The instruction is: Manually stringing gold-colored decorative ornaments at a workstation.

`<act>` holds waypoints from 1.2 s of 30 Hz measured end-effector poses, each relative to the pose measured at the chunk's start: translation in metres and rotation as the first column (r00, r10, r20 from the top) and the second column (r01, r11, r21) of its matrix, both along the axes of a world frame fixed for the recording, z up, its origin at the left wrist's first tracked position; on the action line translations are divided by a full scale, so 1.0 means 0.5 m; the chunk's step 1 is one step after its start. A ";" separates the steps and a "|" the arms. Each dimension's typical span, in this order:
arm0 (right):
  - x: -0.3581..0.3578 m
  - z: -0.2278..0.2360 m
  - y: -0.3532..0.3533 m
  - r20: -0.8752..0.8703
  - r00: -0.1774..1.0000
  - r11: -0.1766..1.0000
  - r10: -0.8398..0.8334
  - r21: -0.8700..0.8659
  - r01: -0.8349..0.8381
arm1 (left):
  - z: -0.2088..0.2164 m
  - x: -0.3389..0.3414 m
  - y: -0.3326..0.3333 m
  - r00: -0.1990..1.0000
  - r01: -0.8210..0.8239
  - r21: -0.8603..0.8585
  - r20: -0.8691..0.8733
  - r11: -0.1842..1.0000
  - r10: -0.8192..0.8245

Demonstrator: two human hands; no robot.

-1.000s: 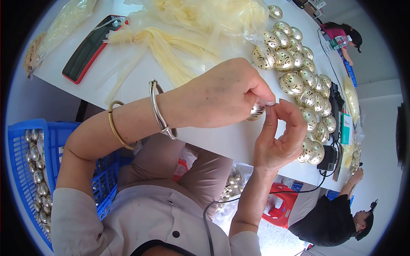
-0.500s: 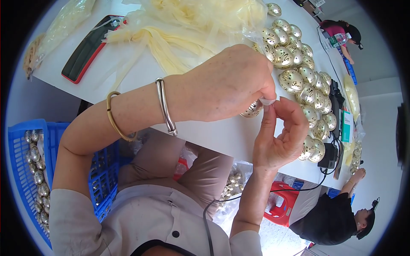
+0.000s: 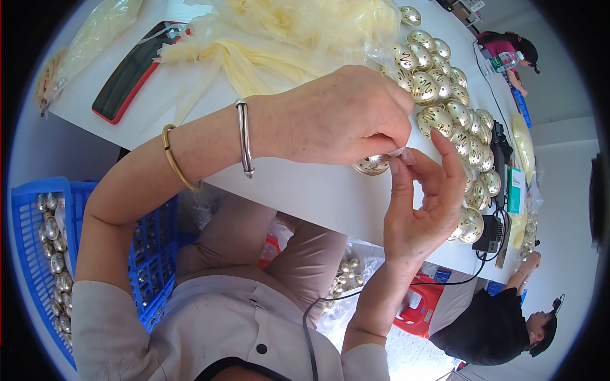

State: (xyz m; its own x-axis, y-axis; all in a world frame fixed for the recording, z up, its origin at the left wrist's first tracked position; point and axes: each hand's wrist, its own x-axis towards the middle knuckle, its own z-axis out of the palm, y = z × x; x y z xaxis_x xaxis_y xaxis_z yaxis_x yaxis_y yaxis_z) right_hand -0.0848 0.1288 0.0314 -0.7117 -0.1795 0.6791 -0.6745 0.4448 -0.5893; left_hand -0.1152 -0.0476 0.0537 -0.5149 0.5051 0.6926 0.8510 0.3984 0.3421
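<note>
My left hand [image 3: 346, 117], with two bangles on its arm, is closed in a pinch on a small piece of whitish sheer ribbon [image 3: 398, 152]. My right hand [image 3: 427, 193] meets it from the right, its thumb and index finger pinching the same ribbon while the other fingers are raised. Just under the left fingers hangs or rests a gold ball ornament [image 3: 370, 166], partly hidden; whether it touches the table I cannot tell. Beyond the hands, many similar gold ornaments [image 3: 437, 119] with dark patterns lie in a long cluster. Pale yellow ribbons [image 3: 244, 70] spread out behind my left hand.
A dark green and red case [image 3: 130, 79] lies at the far left of the white table [image 3: 305, 197]. Blue baskets [image 3: 76, 209] of ornaments stand at my left. A black adapter [image 3: 488, 232] and cables sit at the right edge. Two co-workers [image 3: 495, 324] are on the right, near a red stool [image 3: 419, 311].
My left hand has shifted slightly, and my right hand has moved a little to the right with its fingers more raised. Both still pinch the ribbon; the ornament below has moved slightly left.
</note>
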 end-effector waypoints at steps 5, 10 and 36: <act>-0.002 -0.001 -0.008 0.178 0.982 0.988 0.064 -0.150 -0.037 | -0.006 0.006 -0.006 0.995 0.044 0.093 0.080 0.995 -0.052; -0.017 0.012 -0.027 0.056 0.997 0.978 0.050 0.200 -0.061 | -0.015 0.011 -0.016 0.921 -0.012 0.260 0.378 0.966 -0.091; -0.013 -0.003 -0.014 0.133 0.990 0.998 0.040 -0.059 -0.032 | -0.007 0.041 -0.019 0.406 -0.242 0.482 0.839 0.842 -0.363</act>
State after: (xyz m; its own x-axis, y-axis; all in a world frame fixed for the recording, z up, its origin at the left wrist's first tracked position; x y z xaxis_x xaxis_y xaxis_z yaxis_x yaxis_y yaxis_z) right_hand -0.0913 0.1220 0.0297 -0.7906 -0.1706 0.5881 -0.6029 0.3853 -0.6986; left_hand -0.0949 -0.0570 0.0503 -0.9416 0.3366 -0.0125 -0.0524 -0.1097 0.9926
